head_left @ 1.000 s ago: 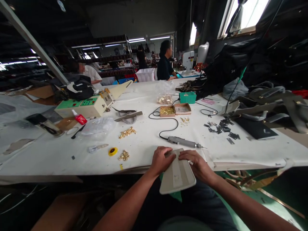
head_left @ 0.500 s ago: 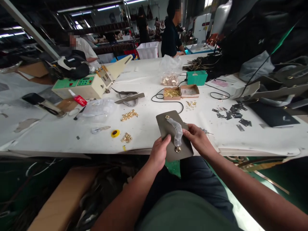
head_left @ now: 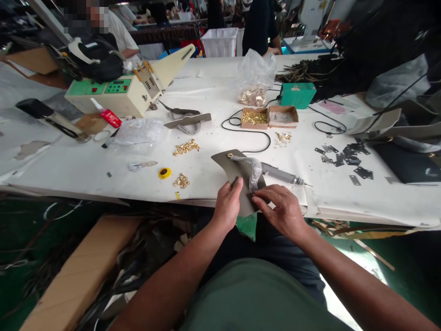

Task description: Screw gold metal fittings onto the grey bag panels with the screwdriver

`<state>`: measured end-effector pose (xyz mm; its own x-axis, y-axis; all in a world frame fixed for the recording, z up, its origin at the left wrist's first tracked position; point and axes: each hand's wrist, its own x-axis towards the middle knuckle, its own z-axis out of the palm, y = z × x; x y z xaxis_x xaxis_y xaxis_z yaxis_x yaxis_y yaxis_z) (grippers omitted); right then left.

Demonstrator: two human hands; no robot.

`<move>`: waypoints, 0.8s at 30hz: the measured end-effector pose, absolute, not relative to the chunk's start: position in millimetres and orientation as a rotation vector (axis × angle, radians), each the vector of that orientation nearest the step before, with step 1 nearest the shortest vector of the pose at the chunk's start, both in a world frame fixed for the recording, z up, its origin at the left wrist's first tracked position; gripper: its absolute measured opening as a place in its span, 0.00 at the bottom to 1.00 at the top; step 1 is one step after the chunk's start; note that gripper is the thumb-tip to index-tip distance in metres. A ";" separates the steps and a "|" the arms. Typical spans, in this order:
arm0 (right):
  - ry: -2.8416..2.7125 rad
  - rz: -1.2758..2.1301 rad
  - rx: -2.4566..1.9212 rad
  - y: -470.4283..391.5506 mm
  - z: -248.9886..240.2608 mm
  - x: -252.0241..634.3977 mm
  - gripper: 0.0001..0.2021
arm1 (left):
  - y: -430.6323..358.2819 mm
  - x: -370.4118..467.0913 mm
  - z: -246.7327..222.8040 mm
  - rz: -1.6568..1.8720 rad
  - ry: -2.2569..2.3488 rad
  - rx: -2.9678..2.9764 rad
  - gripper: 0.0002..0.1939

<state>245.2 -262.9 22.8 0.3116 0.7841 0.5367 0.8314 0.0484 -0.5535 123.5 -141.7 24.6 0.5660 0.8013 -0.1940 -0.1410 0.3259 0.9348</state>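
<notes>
A grey-brown panel (head_left: 237, 177) is held at the table's front edge, bent and tilted. A plastic-wrapped handle (head_left: 255, 171) arches over it, with a gold fitting (head_left: 230, 156) at its upper end. My left hand (head_left: 227, 204) grips the panel's left side, thumb on top. My right hand (head_left: 280, 209) pinches the lower end of the handle, where the fitting is hidden by the fingers. Just behind the panel lies a grey electric screwdriver (head_left: 282, 175), its tip to the right.
Gold fittings (head_left: 186, 147), a yellow round item (head_left: 164, 173) and a box of small gold parts (head_left: 254, 118) are on the white table (head_left: 210, 170). Dark metal plates (head_left: 347, 154) lie right, a machine (head_left: 106, 94) left. People are beyond the table.
The view has tilted down. My right hand has moved from the panel's right edge to the handle's lower end. The panel is more bent, and the screwdriver behind it now shows.
</notes>
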 end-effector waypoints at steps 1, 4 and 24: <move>-1.500 -0.082 -1.717 -263.6 22.8 246.5 0.06 | -141.0 122.0 23.2 0.695 0.751 1.063 0.20; -1.567 -0.104 -1.692 -265.6 22.3 248.3 0.07 | -139.2 119.1 19.5 0.673 0.749 1.049 0.21; -2.086 0.066 -1.455 -269.4 30.8 264.7 0.14 | -135.8 108.7 15.5 0.572 0.748 1.138 0.21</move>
<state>264.7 -269.4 30.8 -0.2290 0.8711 0.4345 0.8419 0.4013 -0.3607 108.7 -135.8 15.5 0.6313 0.7395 -0.2336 -0.0320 0.3257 0.9449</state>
